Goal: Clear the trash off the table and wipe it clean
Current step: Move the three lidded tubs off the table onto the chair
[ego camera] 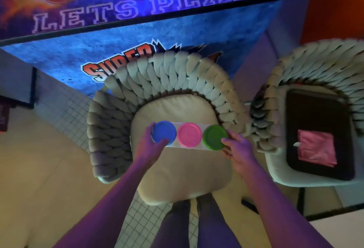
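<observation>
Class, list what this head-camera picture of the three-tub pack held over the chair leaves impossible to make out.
- Head view: contents of the blue-lidded tub, pink-lidded tub and green-lidded tub, hidden by lids.
- The table to clear: only a pale corner, cut by the frame edge.
- Left hand and right hand: fingertips hidden under the pack.
- Arcade cabinet lettering: covered by the woven chair back.

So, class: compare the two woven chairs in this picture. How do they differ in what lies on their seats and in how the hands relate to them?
The near chair carries a pack of three tubs with blue, pink and green lids; the right chair carries a dark tray with a pink cloth.
The left hand and right hand hold the pack's ends over the near chair; no hand touches the right chair.
Both have pale braided backs and cream cushions.
</observation>
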`<action>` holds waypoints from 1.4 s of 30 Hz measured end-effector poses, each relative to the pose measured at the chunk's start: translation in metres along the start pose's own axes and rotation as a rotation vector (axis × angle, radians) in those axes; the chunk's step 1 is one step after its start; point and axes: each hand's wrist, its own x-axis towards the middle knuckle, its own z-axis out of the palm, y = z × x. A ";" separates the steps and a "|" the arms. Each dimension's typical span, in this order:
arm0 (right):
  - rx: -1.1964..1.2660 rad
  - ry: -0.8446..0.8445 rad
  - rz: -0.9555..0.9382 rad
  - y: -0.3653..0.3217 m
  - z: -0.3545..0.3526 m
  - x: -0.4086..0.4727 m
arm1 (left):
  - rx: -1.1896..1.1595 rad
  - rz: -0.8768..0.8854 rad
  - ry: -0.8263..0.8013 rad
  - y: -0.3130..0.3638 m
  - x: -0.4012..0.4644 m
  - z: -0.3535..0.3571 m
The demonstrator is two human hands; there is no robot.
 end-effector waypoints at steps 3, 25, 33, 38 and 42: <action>-0.035 -0.009 0.016 -0.005 0.014 0.039 | 0.034 -0.027 -0.019 0.001 0.039 0.009; -0.315 0.126 -0.293 0.004 0.091 0.224 | -0.081 -0.095 0.094 -0.021 0.238 0.070; -0.398 0.040 -0.253 0.000 0.082 0.200 | 0.167 -0.055 0.090 -0.013 0.217 0.065; -0.502 0.002 -0.167 -0.001 0.058 0.159 | 0.306 -0.028 0.028 -0.008 0.180 0.056; -0.541 -0.013 -0.145 0.000 0.043 0.113 | 0.344 -0.009 -0.050 -0.003 0.136 0.050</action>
